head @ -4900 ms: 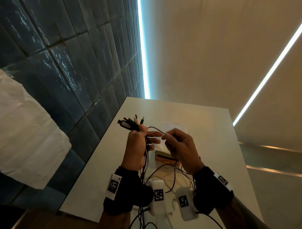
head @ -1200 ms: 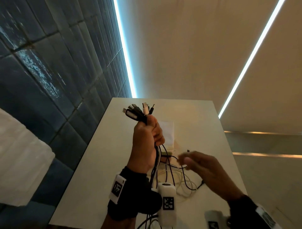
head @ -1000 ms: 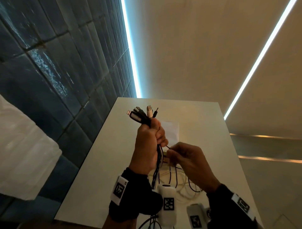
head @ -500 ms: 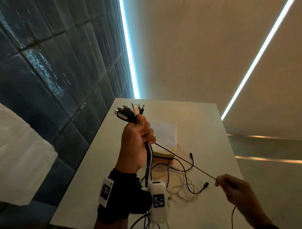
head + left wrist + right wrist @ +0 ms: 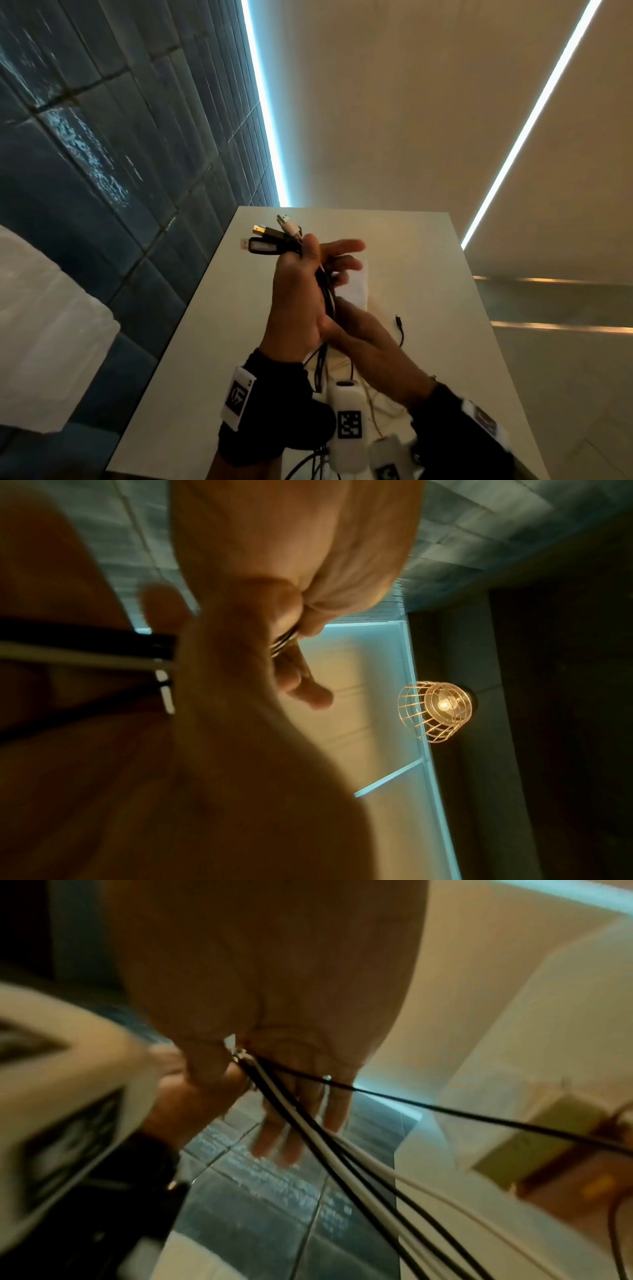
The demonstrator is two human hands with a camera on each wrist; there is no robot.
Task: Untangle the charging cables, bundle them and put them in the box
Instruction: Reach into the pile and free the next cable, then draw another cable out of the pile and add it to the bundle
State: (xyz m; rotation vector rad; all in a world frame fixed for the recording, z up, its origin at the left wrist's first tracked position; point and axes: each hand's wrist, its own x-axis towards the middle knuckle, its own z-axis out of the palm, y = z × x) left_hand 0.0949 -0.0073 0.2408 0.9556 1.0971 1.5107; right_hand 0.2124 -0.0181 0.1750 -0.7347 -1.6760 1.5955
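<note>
black and white charging cables (image 5: 270,240) stand bunched in my left hand (image 5: 298,301), thumb clamping them, fingers splayed, raised over the table (image 5: 428,274). my right hand (image 5: 363,335) meets them lower; its grip i cannot tell. loose plug end (image 5: 397,320) lies on the table. i should gather strands evenly, keeping plugs level.

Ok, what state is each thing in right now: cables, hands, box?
cable bundle: plug ends up, pinned by the thumb of the left hand, whose fingers are spread.
right hand: against the bundle below the left hand, grip unclear.
loose black cable: lying on the table, not gathered.
box: on the table, too blurred to tell open or closed.
</note>
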